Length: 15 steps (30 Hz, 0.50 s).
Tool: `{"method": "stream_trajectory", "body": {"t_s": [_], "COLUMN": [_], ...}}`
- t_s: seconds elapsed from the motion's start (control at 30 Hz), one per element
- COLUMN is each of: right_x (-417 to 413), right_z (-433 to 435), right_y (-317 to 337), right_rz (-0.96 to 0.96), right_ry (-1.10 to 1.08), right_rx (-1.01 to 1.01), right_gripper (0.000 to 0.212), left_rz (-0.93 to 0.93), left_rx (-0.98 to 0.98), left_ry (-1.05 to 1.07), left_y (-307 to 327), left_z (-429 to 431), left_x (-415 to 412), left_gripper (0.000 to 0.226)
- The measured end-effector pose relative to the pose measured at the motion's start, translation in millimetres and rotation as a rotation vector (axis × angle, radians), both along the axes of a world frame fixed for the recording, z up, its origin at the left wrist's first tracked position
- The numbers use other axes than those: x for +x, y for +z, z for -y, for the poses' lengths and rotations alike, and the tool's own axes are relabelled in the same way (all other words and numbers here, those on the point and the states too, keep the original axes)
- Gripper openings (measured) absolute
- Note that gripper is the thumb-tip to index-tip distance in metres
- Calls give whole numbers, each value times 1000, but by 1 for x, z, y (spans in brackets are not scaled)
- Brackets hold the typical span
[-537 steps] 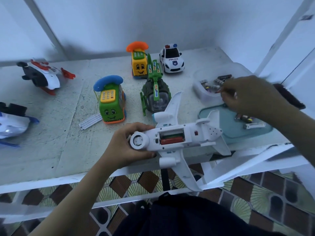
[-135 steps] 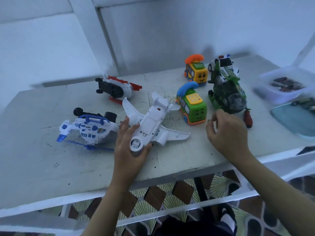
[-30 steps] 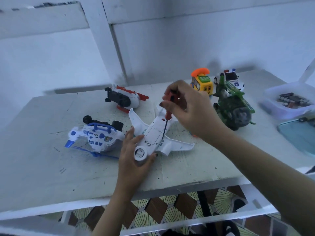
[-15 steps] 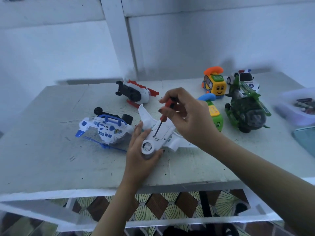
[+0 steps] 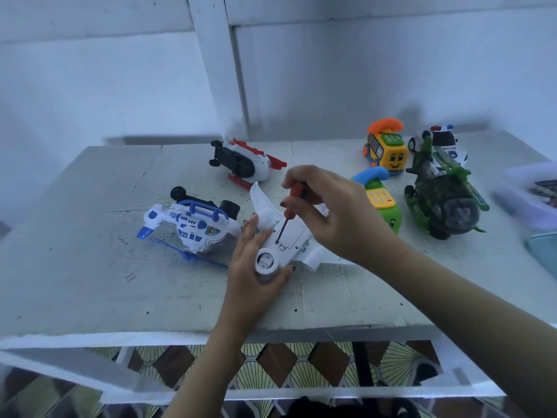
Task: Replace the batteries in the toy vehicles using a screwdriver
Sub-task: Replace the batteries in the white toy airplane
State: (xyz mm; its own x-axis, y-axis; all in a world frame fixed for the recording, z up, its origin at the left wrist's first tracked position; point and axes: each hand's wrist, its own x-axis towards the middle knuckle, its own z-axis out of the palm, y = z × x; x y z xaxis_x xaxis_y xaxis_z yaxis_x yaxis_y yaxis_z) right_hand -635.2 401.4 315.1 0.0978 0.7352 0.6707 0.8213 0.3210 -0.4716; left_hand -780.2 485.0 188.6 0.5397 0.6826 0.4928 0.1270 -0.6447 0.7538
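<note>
Two hands on the white toy plane, which lies belly-up on the table near the front edge. Left hand cups the nose end, fingers curled round it, thumb along the fuselage side. Right hand pinches the red-handled screwdriver between thumb and fingertips. Shaft tilted, tip down at the near edge of the battery cover; cover is in place.
Containers: clear plastic tub at the right edge, blurred, small dark items inside, can't tell what. Teal tray just in front of it, mostly cut off, contents not visible.
Other toys: blue-white helicopter just left of the plane, red-black-white one upturned behind it; green phone car, yellow phone bus, police car and green helicopter to the right
</note>
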Motion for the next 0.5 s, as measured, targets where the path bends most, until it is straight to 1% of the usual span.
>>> {"method": "stream_trajectory", "body": {"t_s": [0.07,0.23,0.3,0.43,0.5], "right_x": [0,1,1,0,-2], "right_z": [-1,-5,-6,-9,-9], "right_y": [0,5,6,10,13], "right_rz": [10,-47,-115,-330,-387], "right_ry": [8,39,62,149,191], "right_rx": [-15,-61,-68,-157,-173], "right_gripper": [18,27,28,30,32], "left_rz": [-1,-6,3,4,-2], "left_rx": [-2,-5,0,-3,3], "left_ry": [0,-6,-9,-22,-20], "left_y": [0,-1,-1,-2,-2], "left_z": [1,-1,-1,-1,-2], "left_x": [0,1,1,1,1], "left_gripper": [64,64,63,62,63]}}
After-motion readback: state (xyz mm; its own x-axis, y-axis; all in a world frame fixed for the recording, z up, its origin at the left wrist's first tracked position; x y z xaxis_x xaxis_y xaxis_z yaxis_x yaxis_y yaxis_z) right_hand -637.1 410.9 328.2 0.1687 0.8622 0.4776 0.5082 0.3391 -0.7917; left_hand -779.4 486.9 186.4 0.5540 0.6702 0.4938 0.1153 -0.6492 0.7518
